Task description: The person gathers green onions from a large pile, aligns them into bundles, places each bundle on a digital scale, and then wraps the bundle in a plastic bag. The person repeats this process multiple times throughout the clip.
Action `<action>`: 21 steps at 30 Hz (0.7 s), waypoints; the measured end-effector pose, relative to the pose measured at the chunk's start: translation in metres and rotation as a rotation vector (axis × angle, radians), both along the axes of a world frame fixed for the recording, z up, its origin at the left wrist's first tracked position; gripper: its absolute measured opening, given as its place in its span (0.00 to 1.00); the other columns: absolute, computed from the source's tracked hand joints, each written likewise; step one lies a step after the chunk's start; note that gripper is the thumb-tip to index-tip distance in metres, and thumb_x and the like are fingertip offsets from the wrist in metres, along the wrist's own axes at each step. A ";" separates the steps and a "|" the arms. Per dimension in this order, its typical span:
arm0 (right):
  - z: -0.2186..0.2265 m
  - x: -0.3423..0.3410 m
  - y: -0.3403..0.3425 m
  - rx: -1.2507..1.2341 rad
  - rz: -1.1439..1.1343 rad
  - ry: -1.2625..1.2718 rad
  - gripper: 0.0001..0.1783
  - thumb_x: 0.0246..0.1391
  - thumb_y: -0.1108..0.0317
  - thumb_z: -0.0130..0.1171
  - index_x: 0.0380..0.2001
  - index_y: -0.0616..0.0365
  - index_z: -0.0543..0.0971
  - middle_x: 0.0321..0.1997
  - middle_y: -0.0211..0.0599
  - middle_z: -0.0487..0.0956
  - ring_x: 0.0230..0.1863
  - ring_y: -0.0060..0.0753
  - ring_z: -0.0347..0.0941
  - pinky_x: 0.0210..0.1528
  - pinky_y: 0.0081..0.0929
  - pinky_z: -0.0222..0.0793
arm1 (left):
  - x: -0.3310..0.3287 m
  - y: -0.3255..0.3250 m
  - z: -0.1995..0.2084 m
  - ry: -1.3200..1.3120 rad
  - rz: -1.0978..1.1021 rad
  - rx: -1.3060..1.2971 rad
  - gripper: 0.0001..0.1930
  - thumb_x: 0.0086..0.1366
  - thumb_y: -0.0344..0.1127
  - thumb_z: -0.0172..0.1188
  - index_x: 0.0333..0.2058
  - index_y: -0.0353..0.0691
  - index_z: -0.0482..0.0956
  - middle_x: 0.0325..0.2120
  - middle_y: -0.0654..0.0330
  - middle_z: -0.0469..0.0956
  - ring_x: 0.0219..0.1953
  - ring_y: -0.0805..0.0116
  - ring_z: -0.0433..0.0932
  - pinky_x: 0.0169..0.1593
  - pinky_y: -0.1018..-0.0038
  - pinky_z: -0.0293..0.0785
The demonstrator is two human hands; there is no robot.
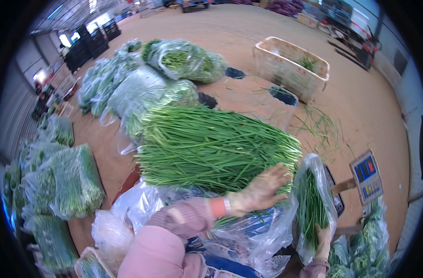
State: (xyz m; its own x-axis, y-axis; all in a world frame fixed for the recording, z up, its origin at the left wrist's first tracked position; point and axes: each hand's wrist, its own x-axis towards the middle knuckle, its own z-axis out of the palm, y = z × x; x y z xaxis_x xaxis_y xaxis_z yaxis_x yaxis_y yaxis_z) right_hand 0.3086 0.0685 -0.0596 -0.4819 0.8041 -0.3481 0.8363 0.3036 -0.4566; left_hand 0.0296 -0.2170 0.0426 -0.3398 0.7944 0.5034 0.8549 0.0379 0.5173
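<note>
I have my left grip [260,192] spread against the chive pile [211,146], which stretches beyond it and leftward. My right grip [323,238] touches the bagged chives [311,206] (whether it's clenched, I can't tell).

The left hand [262,192] wears a slim pale wristband [227,206] beside a plain orange-red fabric cuff [217,207]. Higher come a mauve ribbed-knit sleeve [195,215], then smooth pale-pink upper-arm fabric [153,252]. A matching mauve knit cuff [316,269] edges the right forearm.
</note>
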 end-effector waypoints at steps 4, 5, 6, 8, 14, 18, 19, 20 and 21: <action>0.030 -0.017 -0.014 -0.066 0.164 0.351 0.35 0.48 0.67 0.61 0.58 0.63 0.61 0.59 0.48 0.66 0.61 0.42 0.61 0.62 0.32 0.54 | -0.075 -0.137 0.024 0.003 0.300 0.092 0.25 0.55 0.33 0.62 0.53 0.44 0.69 0.55 0.53 0.66 0.62 0.55 0.57 0.65 0.63 0.51; 0.063 -0.035 -0.031 -0.005 0.258 0.354 0.32 0.50 0.72 0.57 0.58 0.64 0.61 0.59 0.46 0.65 0.61 0.40 0.60 0.63 0.33 0.53 | -0.094 -0.167 0.034 -0.031 0.440 0.136 0.22 0.56 0.34 0.61 0.51 0.44 0.70 0.53 0.54 0.69 0.61 0.57 0.59 0.64 0.64 0.51; 0.086 -0.050 -0.046 0.024 0.267 0.397 0.31 0.50 0.73 0.58 0.57 0.64 0.62 0.58 0.46 0.66 0.61 0.40 0.60 0.62 0.32 0.53 | -0.121 -0.194 0.042 0.010 0.565 0.181 0.23 0.57 0.33 0.60 0.53 0.46 0.70 0.55 0.55 0.67 0.62 0.58 0.58 0.64 0.64 0.52; 0.122 -0.082 -0.074 0.066 0.299 0.488 0.29 0.49 0.73 0.59 0.55 0.65 0.65 0.57 0.48 0.68 0.61 0.39 0.61 0.62 0.31 0.54 | -0.181 -0.247 0.030 0.111 0.819 0.245 0.19 0.60 0.40 0.57 0.48 0.40 0.71 0.49 0.51 0.70 0.57 0.57 0.64 0.59 0.65 0.60; 0.184 -0.148 -0.174 0.068 0.640 0.411 0.26 0.47 0.72 0.60 0.52 0.59 0.70 0.53 0.45 0.71 0.56 0.39 0.66 0.58 0.31 0.60 | -0.257 -0.356 -0.029 -0.578 1.100 0.022 0.34 0.64 0.61 0.38 0.53 0.34 0.66 0.54 0.49 0.66 0.58 0.56 0.62 0.60 0.63 0.56; 0.181 -0.147 -0.192 0.123 0.788 0.305 0.25 0.45 0.65 0.61 0.49 0.58 0.72 0.49 0.47 0.74 0.51 0.46 0.69 0.53 0.33 0.64 | -0.213 -0.405 -0.091 -1.225 0.668 0.133 0.40 0.61 0.64 0.45 0.60 0.36 0.57 0.59 0.55 0.60 0.61 0.58 0.56 0.62 0.60 0.51; 0.177 -0.148 -0.194 0.061 0.746 0.293 0.24 0.45 0.65 0.61 0.48 0.59 0.73 0.48 0.48 0.75 0.50 0.47 0.70 0.53 0.33 0.64 | -0.184 -0.382 -0.074 -1.410 0.578 0.231 0.36 0.62 0.61 0.47 0.58 0.38 0.60 0.54 0.59 0.66 0.55 0.67 0.64 0.58 0.68 0.58; 0.174 -0.150 -0.197 -0.011 0.718 0.286 0.24 0.46 0.64 0.61 0.48 0.59 0.73 0.47 0.49 0.75 0.50 0.48 0.70 0.52 0.32 0.64 | -0.152 -0.370 -0.029 -1.447 0.584 0.143 0.37 0.60 0.60 0.52 0.59 0.38 0.58 0.52 0.59 0.66 0.54 0.67 0.65 0.56 0.70 0.60; 0.173 -0.160 -0.202 -0.023 0.779 0.268 0.25 0.48 0.75 0.58 0.53 0.58 0.71 0.48 0.38 0.77 0.52 0.31 0.69 0.57 0.27 0.60 | -0.138 -0.381 -0.035 -1.404 0.674 0.176 0.37 0.59 0.57 0.55 0.58 0.37 0.59 0.51 0.59 0.67 0.52 0.68 0.66 0.54 0.72 0.62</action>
